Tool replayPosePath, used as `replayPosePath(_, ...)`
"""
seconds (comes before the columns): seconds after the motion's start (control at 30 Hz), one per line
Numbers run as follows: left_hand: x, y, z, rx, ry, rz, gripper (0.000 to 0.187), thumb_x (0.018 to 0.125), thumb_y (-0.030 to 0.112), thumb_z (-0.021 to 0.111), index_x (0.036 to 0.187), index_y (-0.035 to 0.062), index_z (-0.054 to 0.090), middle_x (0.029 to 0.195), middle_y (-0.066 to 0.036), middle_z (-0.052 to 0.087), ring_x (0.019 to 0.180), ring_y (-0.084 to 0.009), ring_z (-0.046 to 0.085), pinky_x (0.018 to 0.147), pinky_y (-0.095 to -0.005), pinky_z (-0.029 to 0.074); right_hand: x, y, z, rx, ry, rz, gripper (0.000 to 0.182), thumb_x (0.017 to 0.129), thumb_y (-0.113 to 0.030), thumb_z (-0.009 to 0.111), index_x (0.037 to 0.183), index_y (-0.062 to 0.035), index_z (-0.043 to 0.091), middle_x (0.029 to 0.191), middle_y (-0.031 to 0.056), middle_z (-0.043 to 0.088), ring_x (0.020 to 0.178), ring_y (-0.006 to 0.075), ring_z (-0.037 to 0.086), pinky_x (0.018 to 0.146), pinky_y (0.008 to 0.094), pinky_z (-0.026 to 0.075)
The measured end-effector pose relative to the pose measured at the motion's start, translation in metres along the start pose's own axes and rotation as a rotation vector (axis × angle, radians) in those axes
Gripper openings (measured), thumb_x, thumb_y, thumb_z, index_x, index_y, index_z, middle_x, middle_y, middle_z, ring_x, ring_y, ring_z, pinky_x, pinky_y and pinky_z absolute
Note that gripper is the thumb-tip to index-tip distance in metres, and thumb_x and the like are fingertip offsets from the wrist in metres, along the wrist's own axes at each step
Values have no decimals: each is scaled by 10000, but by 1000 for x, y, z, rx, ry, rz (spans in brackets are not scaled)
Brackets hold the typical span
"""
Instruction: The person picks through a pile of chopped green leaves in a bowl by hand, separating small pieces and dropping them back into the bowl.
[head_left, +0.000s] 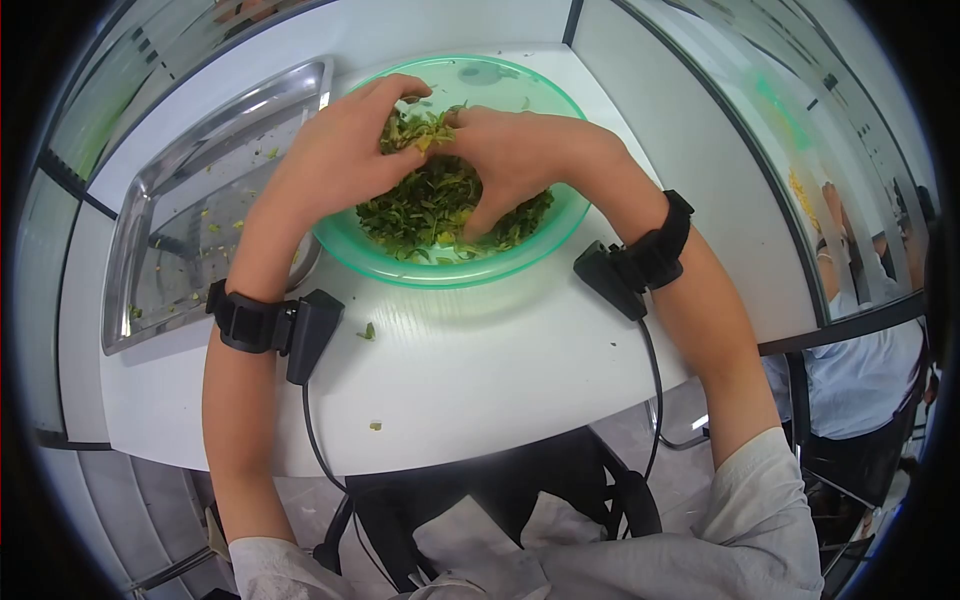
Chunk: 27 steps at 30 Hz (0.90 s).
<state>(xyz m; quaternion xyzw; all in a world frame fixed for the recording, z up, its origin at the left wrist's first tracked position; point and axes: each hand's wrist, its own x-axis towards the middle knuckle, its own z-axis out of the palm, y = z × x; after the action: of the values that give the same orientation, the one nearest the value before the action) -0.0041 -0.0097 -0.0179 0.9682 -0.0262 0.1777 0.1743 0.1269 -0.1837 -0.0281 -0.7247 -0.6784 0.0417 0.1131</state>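
A round, translucent green bowl (450, 275) stands on the white table, with chopped leafy greens (430, 205) heaped in it. My left hand (345, 145) reaches over the bowl's left side, its fingers and thumb curved around a clump of the leaves. From the right comes my right hand (515, 150), pressed into the same heap; its thumb lies along the leaves and its other fingertips are partly hidden. The hands are close together, with leaves between them. A black strapped device sits on each forearm.
To the left, a shallow metal tray (135, 250) holds scattered leaf bits. Small leaf scraps (367, 331) lie on the white table (480, 370). Partition walls (700, 150) enclose the back and sides. Cables hang from the wrist devices. Another person (865, 375) sits beyond the right partition.
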Motion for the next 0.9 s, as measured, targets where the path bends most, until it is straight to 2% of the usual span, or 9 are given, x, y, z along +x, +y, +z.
replayPosePath(0.07, -2, 1, -1, 33, 11, 10, 570, 792, 212, 749, 1315, 120, 543, 1211, -150, 653, 1157, -354, 609, 946, -427, 509, 5, -2, -8, 96, -247, 118, 555, 690, -276, 788, 1194, -81, 660, 1074, 165, 678, 992, 312, 661, 838, 411, 542)
replayPosePath(0.2, -4, 12, -3, 50, -103, 84, 695, 711, 259, 809, 1338, 124, 540, 1269, -149, 627, 1162, -350, 609, 953, -432, 516, 3, -10, -15, 161, -233, 218, 508, 689, -245, 777, 1161, -87, 671, 992, 160, 693, 961, 316, 668, 811, 410, 548)
replayPosePath(0.3, -6, 9, 1, 95, -145, 67, 721, 692, 271, 816, 1338, 107, 544, 1263, -159, 627, 1137, -357, 620, 941, -436, 520, 7, -10, -15, 71, -146, 277, 478, 706, -196, 753, 1164, -88, 671, 976, 152, 699, 936, 331, 672, 811, 417, 545)
replayPosePath(0.4, 1, 8, -2, 218, -237, -6, 677, 685, 268, 817, 1289, 79, 576, 1197, -171, 648, 1076, -366, 640, 906, -444, 529, 13, 5, -5, 20, 315, 49, 423, 748, -201, 743, 1145, -81, 660, 978, 141, 707, 887, 335, 677, 786, 430, 544)
replayPosePath(0.43, 3, 9, -4, 320, -357, -87, 639, 682, 261, 818, 1249, 62, 601, 1153, -178, 661, 1039, -370, 650, 887, -448, 534, 14, 6, -5, 21, 315, 48, 423, 748, -201, 743, 1145, -81, 660, 978, 141, 707, 887, 335, 677, 786, 430, 544)
replayPosePath(0.53, -2, 3, 1, 289, -312, 4, 489, 692, 185, 782, 1141, 39, 653, 1020, -191, 680, 968, -384, 657, 853, -459, 538, 19, 7, -4, 153, 610, -12, 325, 831, -260, 737, 1084, -72, 661, 932, 119, 711, 843, 275, 687, 779, 355, 549)
replayPosePath(0.7, 1, -5, 0, 257, -278, 34, 432, 716, 93, 708, 1139, 31, 644, 954, -222, 671, 934, -404, 651, 818, -464, 526, 14, -6, -18, 314, 635, 135, 279, 913, -305, 680, 1035, -54, 677, 910, 94, 704, 809, 207, 672, 750, 322, 533)
replayPosePath(0.8, 3, -7, 0, 67, 13, 73, 378, 787, 22, 610, 1165, 24, 615, 933, -241, 655, 916, -415, 644, 798, -463, 505, 19, 6, -15, 337, 723, 103, 347, 903, -396, 666, 1015, -70, 703, 949, 93, 700, 835, 228, 670, 744, 334, 532)
replayPosePath(0.9, 3, -4, -3, 13, 11, -138, 361, 845, -39, 494, 1187, 27, 588, 942, -248, 648, 905, -424, 636, 798, -448, 492, 20, 12, -8, 247, 718, 104, 409, 888, -450, 674, 1049, -74, 707, 1000, 101, 689, 899, 245, 663, 787, 347, 526)
